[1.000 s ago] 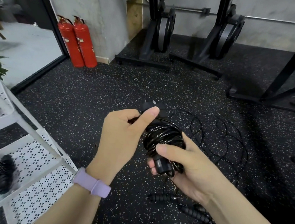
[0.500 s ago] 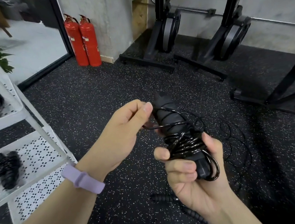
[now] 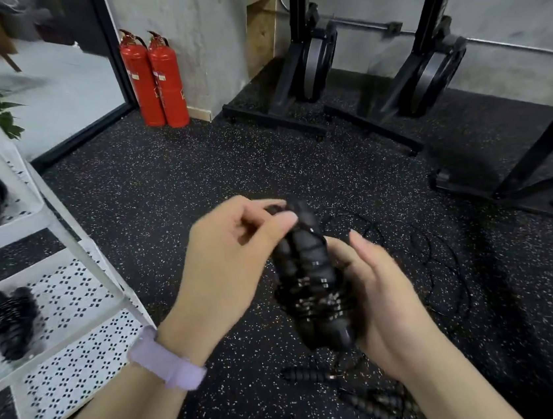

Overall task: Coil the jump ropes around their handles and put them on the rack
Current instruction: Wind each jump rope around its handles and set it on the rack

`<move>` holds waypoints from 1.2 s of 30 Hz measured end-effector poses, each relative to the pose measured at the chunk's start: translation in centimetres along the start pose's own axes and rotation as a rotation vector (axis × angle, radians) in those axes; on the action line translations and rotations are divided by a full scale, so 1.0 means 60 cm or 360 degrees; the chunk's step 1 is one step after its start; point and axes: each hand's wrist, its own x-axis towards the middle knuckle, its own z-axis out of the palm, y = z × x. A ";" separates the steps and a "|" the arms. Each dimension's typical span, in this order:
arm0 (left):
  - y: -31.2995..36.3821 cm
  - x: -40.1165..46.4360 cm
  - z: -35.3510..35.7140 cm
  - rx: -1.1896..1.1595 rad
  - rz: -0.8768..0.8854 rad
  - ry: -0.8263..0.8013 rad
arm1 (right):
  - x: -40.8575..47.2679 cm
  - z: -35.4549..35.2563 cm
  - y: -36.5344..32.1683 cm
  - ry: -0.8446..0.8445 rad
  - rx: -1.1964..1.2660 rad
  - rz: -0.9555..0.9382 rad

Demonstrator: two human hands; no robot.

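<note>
Standing on black speckled rubber floor (image 3: 196, 184); dark weight-rack frames (image 3: 424, 65) along the far wall. White perforated rack (image 3: 72, 301) at the person's left, with coiled black ropes (image 3: 10, 322) already lying on its shelves. Two red fire extinguishers (image 3: 157, 81) upright against the concrete pillar.

Left hand (image 3: 226, 266), purple wristband (image 3: 166, 358) on that wrist: thumb and forefinger pinched at the upper end of the jump rope bundle (image 3: 310, 274). Right hand (image 3: 382, 304): fingers fairly straight, palm cupped against the bundle's right side and lower end; image blurred, so cannot tell whether any finger curls behind it.

Bundle held tilted between both hands, two black handles side by side, cord wound round the lower half. More loose ropes (image 3: 422, 261) lie uncoiled on the floor beyond and below the hands, ribbed handles (image 3: 307, 374) visible.
</note>
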 end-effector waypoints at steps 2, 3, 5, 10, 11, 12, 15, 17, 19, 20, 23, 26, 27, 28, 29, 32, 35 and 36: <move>-0.005 -0.013 0.014 0.0172 0.0028 -0.0034 | 0.002 0.002 -0.001 0.0078 -0.0360 -0.0059; -0.007 -0.017 0.021 0.0217 0.0046 -0.0037 | 0.004 0.004 0.001 0.0104 -0.0523 -0.0123; -0.010 -0.020 0.030 0.0192 0.0064 -0.0029 | 0.003 0.004 0.001 0.0168 -0.0706 -0.0246; -0.010 -0.020 0.038 0.0085 0.0046 -0.0034 | 0.001 -0.007 0.001 0.0246 -0.0652 -0.0321; -0.012 -0.021 0.040 0.0122 0.0055 -0.0038 | 0.000 -0.008 0.000 0.0263 -0.0643 -0.0291; -0.015 -0.023 0.041 0.0153 0.0056 -0.0052 | 0.000 -0.011 0.001 0.0281 -0.0646 -0.0258; -0.020 -0.027 0.045 0.0207 0.0002 -0.0191 | 0.000 -0.018 0.002 0.0386 -0.0742 -0.0203; -0.022 -0.026 0.044 0.0295 0.0003 -0.0277 | 0.001 -0.022 0.003 0.0415 -0.0841 -0.0226; -0.024 -0.023 0.040 0.0436 0.0054 -0.0302 | 0.000 -0.026 0.006 0.0383 -0.0842 -0.0255; -0.024 -0.021 0.039 0.0528 0.0095 -0.0294 | -0.001 -0.029 0.008 0.0339 -0.0805 -0.0254; -0.025 -0.021 0.038 0.0743 0.0250 -0.0229 | -0.006 -0.043 0.003 0.0150 -0.0745 -0.0220; -0.026 -0.017 0.041 0.0784 0.0399 -0.0072 | -0.010 -0.058 0.004 -0.0061 -0.0588 -0.0020; -0.026 -0.015 0.041 0.0771 0.0431 -0.0013 | -0.011 -0.059 0.005 -0.0115 -0.0505 0.0054; -0.027 -0.012 0.040 0.0748 0.0456 0.0031 | -0.011 -0.057 0.007 -0.0158 -0.0427 0.0114; -0.028 -0.010 0.039 0.0730 0.0477 0.0063 | -0.011 -0.053 0.007 -0.0190 -0.0339 0.0162; -0.032 -0.004 0.032 0.0811 0.0627 0.0149 | -0.008 -0.037 0.007 -0.0179 -0.0081 0.0193; -0.029 -0.003 0.028 0.1128 0.0836 0.0295 | -0.003 -0.023 0.004 0.0063 -0.0261 0.0095; -0.028 -0.004 0.028 0.1210 0.0869 0.0318 | -0.002 -0.019 0.006 0.0174 -0.0455 0.0068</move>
